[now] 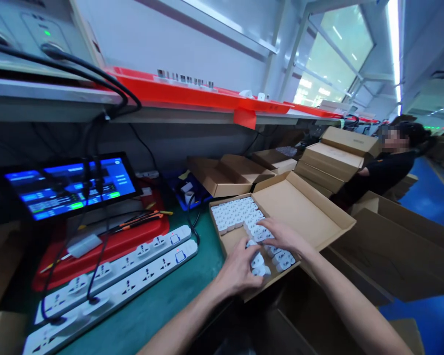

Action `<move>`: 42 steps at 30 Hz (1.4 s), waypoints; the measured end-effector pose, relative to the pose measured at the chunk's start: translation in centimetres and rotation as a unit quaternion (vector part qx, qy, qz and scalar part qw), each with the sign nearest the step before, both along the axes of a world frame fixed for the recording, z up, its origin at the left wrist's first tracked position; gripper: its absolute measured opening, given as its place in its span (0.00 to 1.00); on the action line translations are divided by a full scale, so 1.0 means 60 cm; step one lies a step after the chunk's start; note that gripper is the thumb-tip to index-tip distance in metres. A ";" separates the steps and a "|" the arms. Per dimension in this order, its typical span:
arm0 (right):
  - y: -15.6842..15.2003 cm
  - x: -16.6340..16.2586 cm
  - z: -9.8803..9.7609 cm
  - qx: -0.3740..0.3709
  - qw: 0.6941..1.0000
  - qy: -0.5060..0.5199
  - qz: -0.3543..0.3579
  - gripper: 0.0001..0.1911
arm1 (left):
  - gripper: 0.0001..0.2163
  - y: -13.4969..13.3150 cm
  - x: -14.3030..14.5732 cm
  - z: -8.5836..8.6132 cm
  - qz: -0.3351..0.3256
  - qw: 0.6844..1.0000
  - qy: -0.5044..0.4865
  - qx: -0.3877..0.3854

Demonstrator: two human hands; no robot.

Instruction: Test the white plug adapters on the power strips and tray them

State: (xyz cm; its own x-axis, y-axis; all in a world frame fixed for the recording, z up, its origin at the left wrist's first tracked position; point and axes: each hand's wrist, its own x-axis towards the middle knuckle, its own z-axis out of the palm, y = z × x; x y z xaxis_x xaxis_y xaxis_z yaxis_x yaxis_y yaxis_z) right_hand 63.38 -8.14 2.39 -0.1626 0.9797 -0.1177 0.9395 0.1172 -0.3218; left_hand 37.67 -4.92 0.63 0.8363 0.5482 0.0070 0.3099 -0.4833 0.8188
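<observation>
A shallow cardboard box (311, 209) lies open on the green bench, its left part filled with rows of small white adapters (237, 213). My left hand (239, 271) rests at the box's near edge, fingers curled over several white adapters (257, 261). My right hand (283, 235) lies flat, fingers spread, on the adapters (283, 259) in the middle of the box. The right half of the box shows bare cardboard.
Two long white power strips (133, 268) with plugged black cables lie at left, beside a red tray (107, 246) and a lit screen (70, 187). More open boxes (225, 177) and stacked flat cartons (333, 160) stand behind. A person in black (388, 162) works at far right.
</observation>
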 end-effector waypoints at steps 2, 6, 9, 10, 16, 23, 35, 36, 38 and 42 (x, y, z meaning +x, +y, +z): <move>0.034 -0.013 -0.019 -0.017 0.995 -0.084 0.043 0.46 | 0.32 -0.003 -0.059 0.007 0.030 0.999 -0.018 0.020; 0.075 -0.037 -0.054 -0.027 0.977 -0.204 0.059 0.57 | 0.30 -0.014 -0.222 -0.039 0.131 0.986 -0.030 0.099; 0.078 -0.046 -0.069 -0.007 0.964 -0.256 0.069 0.53 | 0.27 -0.029 -0.357 -0.099 0.227 0.960 -0.002 0.166; 0.078 -0.049 -0.073 0.002 0.960 -0.271 0.072 0.52 | 0.27 -0.036 -0.396 -0.117 0.248 0.952 0.013 0.181; 0.086 -0.062 -0.068 -0.004 0.947 -0.304 0.107 0.51 | 0.25 -0.089 -0.498 -0.157 0.291 0.928 0.056 0.226; 0.059 -0.141 0.002 0.087 0.963 -0.243 0.079 0.47 | 0.32 -0.121 -0.501 -0.148 0.304 0.917 0.061 0.250; -0.076 -0.459 -0.155 0.062 0.985 0.146 0.062 0.57 | 0.44 -0.127 -0.479 -0.140 0.302 0.915 0.151 0.223; -0.075 -0.456 -0.162 0.058 0.986 0.140 0.068 0.57 | 0.43 -0.126 -0.479 -0.143 0.299 0.915 0.150 0.227; -0.065 -0.450 -0.159 0.051 0.985 0.134 0.099 0.56 | 0.43 -0.119 -0.479 -0.140 0.289 0.918 0.136 0.234; -0.039 -0.452 -0.104 0.065 0.978 0.147 0.136 0.53 | 0.44 -0.101 -0.484 -0.096 0.278 0.921 0.106 0.252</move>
